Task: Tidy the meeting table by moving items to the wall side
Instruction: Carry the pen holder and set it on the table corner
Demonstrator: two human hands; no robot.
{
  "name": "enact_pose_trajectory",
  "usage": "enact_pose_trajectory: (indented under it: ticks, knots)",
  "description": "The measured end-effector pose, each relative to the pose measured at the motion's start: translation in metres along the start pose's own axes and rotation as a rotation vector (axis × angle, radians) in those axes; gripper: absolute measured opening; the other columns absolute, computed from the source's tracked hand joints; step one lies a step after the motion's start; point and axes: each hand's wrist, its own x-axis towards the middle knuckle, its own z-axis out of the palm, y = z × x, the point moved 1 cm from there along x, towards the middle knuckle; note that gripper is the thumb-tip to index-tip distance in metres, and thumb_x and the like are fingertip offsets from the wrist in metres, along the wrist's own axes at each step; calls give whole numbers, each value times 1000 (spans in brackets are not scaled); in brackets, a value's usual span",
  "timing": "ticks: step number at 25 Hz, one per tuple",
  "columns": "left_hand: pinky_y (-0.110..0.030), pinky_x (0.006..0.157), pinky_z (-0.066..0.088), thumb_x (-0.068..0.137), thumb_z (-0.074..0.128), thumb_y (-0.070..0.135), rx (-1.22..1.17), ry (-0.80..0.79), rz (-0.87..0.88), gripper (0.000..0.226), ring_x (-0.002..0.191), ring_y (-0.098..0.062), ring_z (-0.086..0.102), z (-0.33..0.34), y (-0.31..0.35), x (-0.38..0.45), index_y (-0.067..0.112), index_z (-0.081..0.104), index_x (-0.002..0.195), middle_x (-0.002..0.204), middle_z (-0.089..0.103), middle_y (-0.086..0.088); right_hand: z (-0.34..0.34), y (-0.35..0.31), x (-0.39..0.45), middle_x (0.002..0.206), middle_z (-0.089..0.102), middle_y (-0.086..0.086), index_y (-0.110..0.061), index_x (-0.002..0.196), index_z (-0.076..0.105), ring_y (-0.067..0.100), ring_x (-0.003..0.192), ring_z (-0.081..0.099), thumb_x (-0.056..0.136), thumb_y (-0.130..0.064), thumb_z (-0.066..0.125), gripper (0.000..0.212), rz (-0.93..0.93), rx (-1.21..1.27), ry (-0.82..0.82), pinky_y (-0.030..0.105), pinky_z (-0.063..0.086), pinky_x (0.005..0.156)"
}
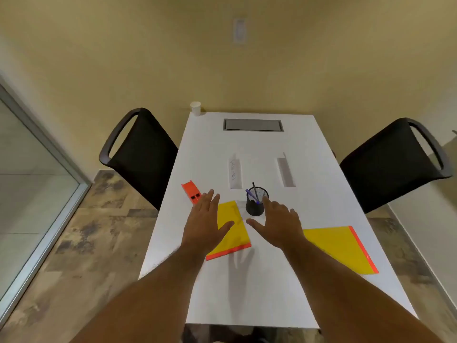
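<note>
Our two arms reach out over the white table (247, 293), and both hands hover with fingers straight and spread, holding nothing.

Far on the left side we see the orange stapler (191, 191) lying flat near the table edge. Our left hand (205, 226) is just beside it, above the near yellow folder (235, 233). That folder lies flat with its orange strip toward us. We think the left hand should come down flat on the folder and slide it forward, not lift it, because a thin folder bends and flops.

Next comes the black pen cup (256, 201), standing upright with pens (253, 194) poking out. Our right hand (277, 226) is just beside it, and we cannot tell if a fingertip touches it. To do this well, we should wrap our fingers low around the cup, so it does not tip and spill the pens. Then we carry it toward the wall.

Behind the cup stand two folded paper name cards (235, 173). They are light, so we must not bump them.

On the right lies a second yellow folder (338, 246), well apart from our hands.

At the wall end sit a white paper cup (195, 108) and a grey cable hatch (253, 125). That is where things should go, and almost nothing is there yet.
</note>
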Motion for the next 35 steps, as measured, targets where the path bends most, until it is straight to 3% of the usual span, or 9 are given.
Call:
enact_pose_trajectory:
  ticks: [5,10,16,18,21,23,31,33,35]
  knots:
    - [-44,125,31,92,60,69,-42,-43,-129,91,160,-25,26,16,14,33,21,32,164,174,27,0,8,42,59,131,68,6,-24,162,30,29,119,66,92,-84,41,93,7,84,-121,46,53,97]
    - [-46,121,37,94,66,61,-167,-88,-269,82,158,-22,30,29,27,56,26,37,161,172,32,3,29,67,104,141,67,13,-21,167,14,35,123,67,97,-69,56,95,62,259,-328,47,56,98]
    - [-35,120,35,99,64,53,-290,-267,-334,57,151,-17,39,36,16,56,27,56,149,162,46,5,58,74,136,141,68,14,-18,156,44,35,115,70,98,-38,70,67,9,420,-582,40,58,99]
    - [-36,121,35,100,64,52,-307,-293,-357,56,150,-17,39,36,11,53,26,56,149,162,46,4,71,74,139,138,69,12,-15,148,54,34,124,66,99,-36,69,56,-14,348,-519,39,54,101]
    - [-33,118,36,99,63,53,-333,-302,-359,57,149,-16,41,32,5,50,28,55,149,161,47,5,72,66,141,114,76,11,-12,122,68,33,107,71,100,-32,67,29,114,473,-286,33,50,82]
    - [-28,112,35,98,65,54,-351,-267,-369,59,147,-16,43,26,-5,48,29,53,150,161,48,6,62,45,141,108,78,9,-11,117,70,30,100,72,102,-31,65,26,126,578,-157,30,48,79]
    - [-30,113,37,94,73,50,-497,12,-449,71,147,-14,44,-27,-86,28,30,43,156,163,45,6,-1,-117,123,116,80,1,-19,120,71,18,99,75,98,-36,73,28,-225,724,84,28,59,86]
    - [-20,110,41,88,82,46,-621,105,-443,81,139,1,47,-50,-123,15,31,42,157,160,46,12,-8,-173,110,114,80,0,-21,119,72,17,97,75,97,-39,74,28,-292,720,93,32,63,85]
    - [0,93,43,79,90,40,-761,194,-358,81,122,22,51,-77,-158,-1,40,49,148,145,53,32,-10,-230,94,99,78,-5,-26,107,70,12,87,72,95,-44,74,22,-332,702,111,30,62,77]
